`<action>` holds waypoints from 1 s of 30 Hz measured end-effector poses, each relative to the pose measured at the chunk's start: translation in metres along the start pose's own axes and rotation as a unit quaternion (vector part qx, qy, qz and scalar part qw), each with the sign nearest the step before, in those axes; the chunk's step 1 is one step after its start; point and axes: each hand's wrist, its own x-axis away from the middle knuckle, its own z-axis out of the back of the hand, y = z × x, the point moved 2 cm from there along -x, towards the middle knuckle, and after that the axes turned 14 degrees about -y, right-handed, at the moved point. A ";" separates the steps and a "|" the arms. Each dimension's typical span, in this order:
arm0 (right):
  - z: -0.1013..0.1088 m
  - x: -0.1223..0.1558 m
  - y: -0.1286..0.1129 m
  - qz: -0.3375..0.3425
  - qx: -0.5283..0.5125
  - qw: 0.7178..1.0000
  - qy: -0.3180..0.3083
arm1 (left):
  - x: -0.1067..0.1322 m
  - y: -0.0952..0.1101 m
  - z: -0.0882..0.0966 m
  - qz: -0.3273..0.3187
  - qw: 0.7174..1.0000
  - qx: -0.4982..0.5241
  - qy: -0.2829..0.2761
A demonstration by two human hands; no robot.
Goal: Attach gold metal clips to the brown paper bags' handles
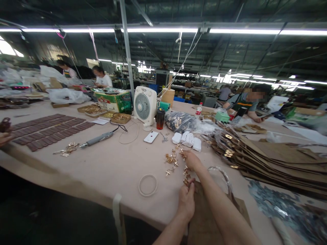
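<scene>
My left hand (pixel 186 199) rests near the table's front edge, fingers pinched on a small gold metal clasp (pixel 186 182) at the top edge of a brown leather piece (pixel 204 217). My right hand (pixel 191 159) reaches forward over a scatter of gold clasps (pixel 172 160), fingers curled down onto them; what it grips is hidden. A clear plastic handle loop (pixel 224 177) lies by my right forearm.
A stack of brown bag pieces (pixel 268 160) fills the right. A white ring (pixel 147 185), phone (pixel 151 136), fan (pixel 144 106), black cup (pixel 160 119), bag of hardware (pixel 181 122) and brown strips (pixel 48 131) lie ahead. Other people work at the far left and right; another person's hand (pixel 3 136) shows at the left edge.
</scene>
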 end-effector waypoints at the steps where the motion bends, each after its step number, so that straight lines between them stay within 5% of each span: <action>1: 0.003 0.000 0.006 -0.020 0.002 1.000 0.004 | 0.000 0.000 0.000 0.008 1.000 -0.003 0.003; 7: 0.018 0.008 0.038 -0.123 0.004 0.992 0.027 | 0.001 0.000 0.000 0.013 1.000 -0.002 0.000; 12: 0.029 0.016 0.041 -0.114 -0.005 0.993 0.008 | -0.001 -0.001 0.001 0.010 1.000 0.010 0.002; 24: 0.036 0.032 -0.029 0.095 -0.008 0.993 -0.070 | 0.001 0.000 -0.001 -0.005 0.999 0.031 0.006; 30: 0.024 0.025 -0.053 0.106 -0.005 0.993 -0.051 | 0.002 0.003 -0.002 -0.015 1.000 0.026 0.002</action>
